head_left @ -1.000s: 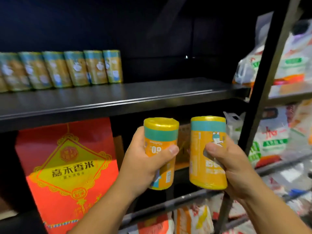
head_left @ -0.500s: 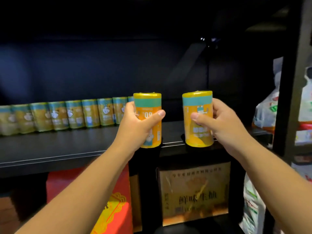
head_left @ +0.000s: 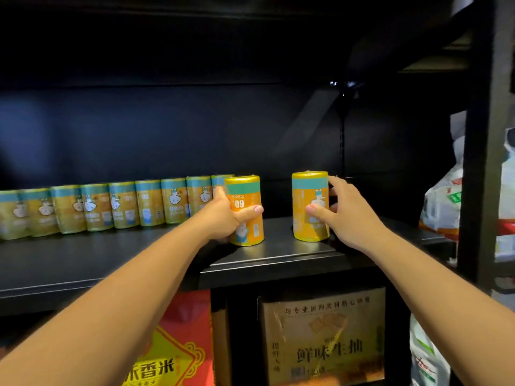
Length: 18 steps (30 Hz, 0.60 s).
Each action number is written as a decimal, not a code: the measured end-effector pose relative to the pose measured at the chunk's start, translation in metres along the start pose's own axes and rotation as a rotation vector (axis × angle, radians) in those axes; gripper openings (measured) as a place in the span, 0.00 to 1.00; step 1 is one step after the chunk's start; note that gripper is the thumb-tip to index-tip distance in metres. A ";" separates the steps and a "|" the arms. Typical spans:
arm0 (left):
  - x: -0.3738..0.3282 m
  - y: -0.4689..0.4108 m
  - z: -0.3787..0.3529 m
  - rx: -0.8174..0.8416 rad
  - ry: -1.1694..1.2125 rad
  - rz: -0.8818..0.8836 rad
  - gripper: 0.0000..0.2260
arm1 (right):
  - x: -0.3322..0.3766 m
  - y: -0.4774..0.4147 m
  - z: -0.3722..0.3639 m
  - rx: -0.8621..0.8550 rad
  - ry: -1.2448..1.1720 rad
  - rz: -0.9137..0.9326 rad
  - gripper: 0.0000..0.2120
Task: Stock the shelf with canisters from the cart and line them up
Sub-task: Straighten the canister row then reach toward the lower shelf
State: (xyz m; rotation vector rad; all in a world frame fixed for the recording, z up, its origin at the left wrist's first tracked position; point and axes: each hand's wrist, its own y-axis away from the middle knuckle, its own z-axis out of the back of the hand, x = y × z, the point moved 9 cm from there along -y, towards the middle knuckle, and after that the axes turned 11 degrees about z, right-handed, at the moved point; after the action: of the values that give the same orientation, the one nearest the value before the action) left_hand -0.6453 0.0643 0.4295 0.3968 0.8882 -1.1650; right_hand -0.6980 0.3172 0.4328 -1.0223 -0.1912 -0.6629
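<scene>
On shelf (head_left: 83,257), along the back, left: row of canisters (head_left: 111,207). At row's right end, slightly forward: left canister (head_left: 245,190). Apart to its right: right canister (head_left: 309,188). Below shelf: carton (head_left: 323,338), rice sack (head_left: 178,355) to its left.

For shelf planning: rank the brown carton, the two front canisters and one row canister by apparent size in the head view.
1. brown carton: largest.
2. left canister and right canister: alike, unranked.
3. row canister: looks smallest, but stands farther back, so unsure.
</scene>
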 end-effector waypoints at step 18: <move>0.004 0.024 -0.019 0.167 -0.617 -0.147 0.34 | -0.021 0.009 -0.045 0.549 0.208 -0.043 0.17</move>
State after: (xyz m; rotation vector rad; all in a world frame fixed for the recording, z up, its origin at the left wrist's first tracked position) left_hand -0.6299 0.0838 0.4106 0.0888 0.2862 -1.3953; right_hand -0.7167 0.2911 0.3934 -0.4210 -0.1983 -0.6998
